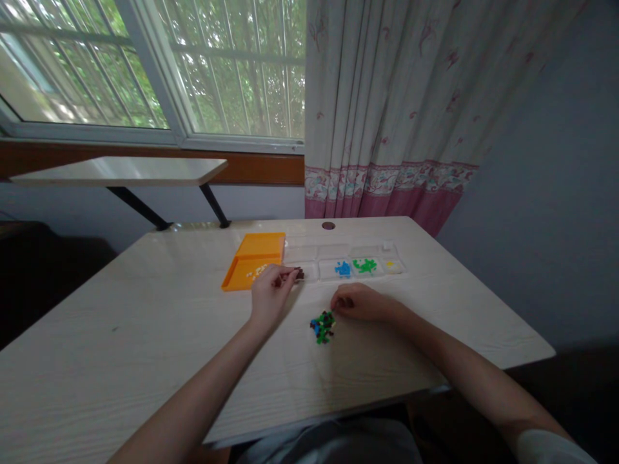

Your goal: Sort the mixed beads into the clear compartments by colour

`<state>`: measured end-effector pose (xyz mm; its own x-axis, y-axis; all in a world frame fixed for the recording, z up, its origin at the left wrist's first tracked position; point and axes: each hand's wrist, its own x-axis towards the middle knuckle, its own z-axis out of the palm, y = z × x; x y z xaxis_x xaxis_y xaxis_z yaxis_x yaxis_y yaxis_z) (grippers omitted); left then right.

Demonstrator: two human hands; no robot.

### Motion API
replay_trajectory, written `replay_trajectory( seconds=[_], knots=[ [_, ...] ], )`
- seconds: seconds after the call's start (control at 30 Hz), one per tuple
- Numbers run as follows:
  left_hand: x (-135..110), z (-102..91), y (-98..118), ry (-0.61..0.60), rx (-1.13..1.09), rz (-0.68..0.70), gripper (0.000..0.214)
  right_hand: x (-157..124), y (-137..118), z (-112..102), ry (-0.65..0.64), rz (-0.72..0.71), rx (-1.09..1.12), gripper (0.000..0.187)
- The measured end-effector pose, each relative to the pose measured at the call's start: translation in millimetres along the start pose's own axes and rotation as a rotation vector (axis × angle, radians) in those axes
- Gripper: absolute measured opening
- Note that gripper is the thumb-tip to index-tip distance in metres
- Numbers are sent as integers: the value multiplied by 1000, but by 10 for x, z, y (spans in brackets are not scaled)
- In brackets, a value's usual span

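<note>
My left hand [271, 291] is closed in a pinch over the left end of the row of clear boxes, beside small dark brown pieces [300, 274]; whatever its fingertips hold is too small to make out. Close to a mixed pile of small green, blue and brown pieces [322, 327] on the table, my right hand [360, 301] rests with curled fingers, and their contents are hidden. Blue pieces [343, 269], green pieces [364, 265] and a few yellow pieces [391, 264] lie in separate clear boxes. White pieces [256, 272] are spread in the open orange case [261, 243], partly behind my left hand.
The clear boxes have raised lids [333, 252] behind them. All this stands on a light wooden table [159, 335] with a round cable hole [328, 225] at its back edge. A raised shelf [145, 169] is at the back left, with a curtain [377, 129] behind the table.
</note>
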<state>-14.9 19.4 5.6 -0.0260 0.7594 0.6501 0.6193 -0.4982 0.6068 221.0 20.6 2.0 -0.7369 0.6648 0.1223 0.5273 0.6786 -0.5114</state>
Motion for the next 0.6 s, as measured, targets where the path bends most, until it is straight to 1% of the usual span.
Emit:
replay_trajectory(
  seconds=[0.07,0.1,0.17,0.23,0.4,0.6],
  knots=[
    [28,12,-112,31,64,-80,20,-3,9,-18,8,-2,-12,15],
    [39,19,-165,28,100,-112,21,-5,14,-28,12,0,-21,15],
    [54,31,-243,-5,183,-159,23,-8,23,-45,18,6,-39,14],
    [61,37,-274,-54,271,-194,24,-12,25,-54,9,15,-51,13],
    [69,21,-222,-152,416,-293,28,-17,5,-55,-7,36,-68,13],
    [81,-10,-161,-213,465,-350,30,-15,19,-32,6,28,-73,11]
  ],
)
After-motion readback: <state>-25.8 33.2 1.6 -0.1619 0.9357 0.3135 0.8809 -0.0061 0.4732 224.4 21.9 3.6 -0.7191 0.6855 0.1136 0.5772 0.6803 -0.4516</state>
